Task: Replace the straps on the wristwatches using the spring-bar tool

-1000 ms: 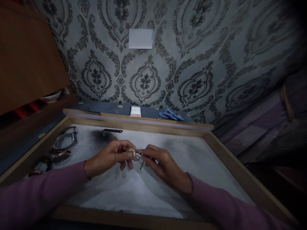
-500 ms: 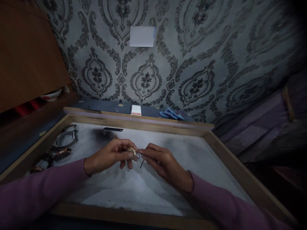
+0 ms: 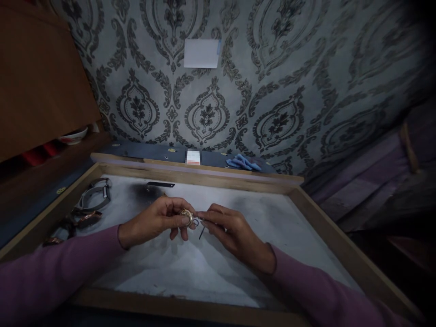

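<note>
My left hand is closed around a gold-rimmed watch, with the thumb across its round case. Against the watch's right edge, the fingertips of my right hand are pinched together; whatever small thing lies in them is too small and dim to name. Just below those fingertips a thin dark strip shows over the white surface, and I cannot tell whether it is held. Between the two hands a small dark loop is visible beside the case.
A wooden-rimmed tray with a white bottom lies under my hands. Several watches, one with a grey band, sit along its left side. A flat black strip lies near the back. Beyond the rim are a blue cloth and a small white box.
</note>
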Action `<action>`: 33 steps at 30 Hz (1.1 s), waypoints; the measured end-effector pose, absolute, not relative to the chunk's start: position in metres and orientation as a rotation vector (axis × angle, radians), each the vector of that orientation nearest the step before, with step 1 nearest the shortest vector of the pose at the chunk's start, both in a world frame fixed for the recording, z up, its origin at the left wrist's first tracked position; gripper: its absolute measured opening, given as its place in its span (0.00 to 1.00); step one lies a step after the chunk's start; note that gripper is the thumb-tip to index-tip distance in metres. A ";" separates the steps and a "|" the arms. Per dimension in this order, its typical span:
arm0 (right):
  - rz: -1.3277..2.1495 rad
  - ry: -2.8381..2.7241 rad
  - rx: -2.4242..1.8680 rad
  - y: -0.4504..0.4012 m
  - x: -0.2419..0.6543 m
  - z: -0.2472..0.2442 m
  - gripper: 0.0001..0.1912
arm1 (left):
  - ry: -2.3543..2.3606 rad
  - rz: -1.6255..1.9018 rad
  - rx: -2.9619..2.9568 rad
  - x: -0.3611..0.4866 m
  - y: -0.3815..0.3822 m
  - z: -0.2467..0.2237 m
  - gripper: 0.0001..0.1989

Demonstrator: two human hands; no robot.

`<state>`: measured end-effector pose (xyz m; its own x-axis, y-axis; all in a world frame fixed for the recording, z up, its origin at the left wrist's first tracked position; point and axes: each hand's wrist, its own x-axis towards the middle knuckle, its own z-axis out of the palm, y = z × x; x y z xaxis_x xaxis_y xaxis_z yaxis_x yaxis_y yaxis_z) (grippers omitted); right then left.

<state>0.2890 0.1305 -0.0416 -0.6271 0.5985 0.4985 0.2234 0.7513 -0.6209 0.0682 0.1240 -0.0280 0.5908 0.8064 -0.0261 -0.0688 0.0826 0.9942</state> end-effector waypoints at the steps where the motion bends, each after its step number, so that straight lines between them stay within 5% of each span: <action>1: 0.671 -2.228 -0.615 0.130 0.289 -0.041 0.15 | 0.701 0.741 1.338 0.068 0.124 -0.028 0.09; 23: 0.232 -2.432 -0.603 0.128 0.295 -0.038 0.15 | 0.656 0.667 1.288 0.067 0.125 -0.031 0.07; 33: 0.737 -2.392 -0.561 0.134 0.294 -0.038 0.12 | 0.634 0.585 1.310 0.065 0.127 -0.034 0.09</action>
